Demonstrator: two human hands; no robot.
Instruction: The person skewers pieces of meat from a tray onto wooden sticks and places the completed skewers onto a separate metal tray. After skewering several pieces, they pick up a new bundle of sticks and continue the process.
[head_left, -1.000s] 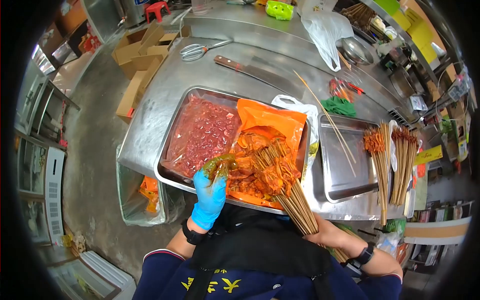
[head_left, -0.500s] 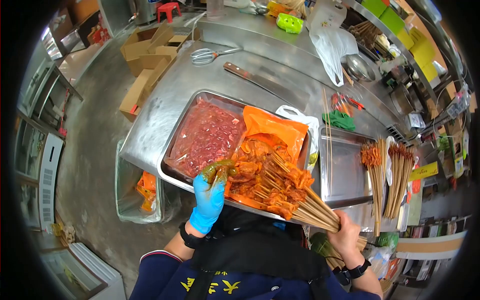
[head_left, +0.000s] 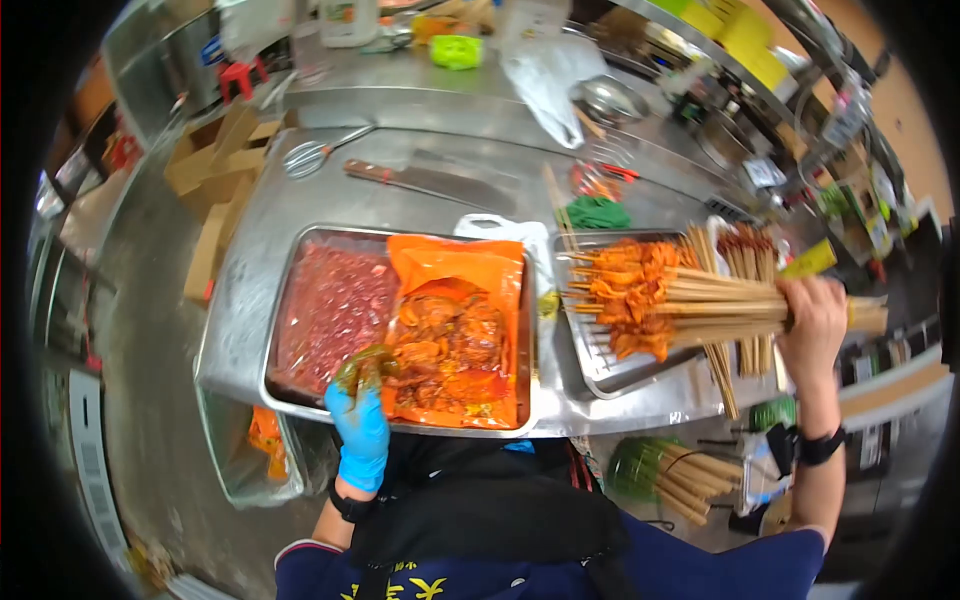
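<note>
My right hand is closed around the bare sticks of a bunch of meat skewers. Their orange, sauce-coated meat ends hang over the right-hand steel tray, tips pointing left. My left hand wears a blue glove with fingers smeared in brown-orange sauce. Loosely bent and holding nothing that I can see, it hovers at the front edge of the large steel tray. In that tray lie a clear bag of red raw meat and an opened orange bag with marinated meat pieces.
A cleaver and a whisk-like wire tool lie behind the trays. More skewers rest at the right. Below the counter edge stand a lined bin and a green container of sticks. Cardboard boxes sit at left.
My right hand has carried the skewer bunch from the marinated meat rightward over the other tray, turning it nearly level. My left hand stays by the large tray. The view has shifted right.
</note>
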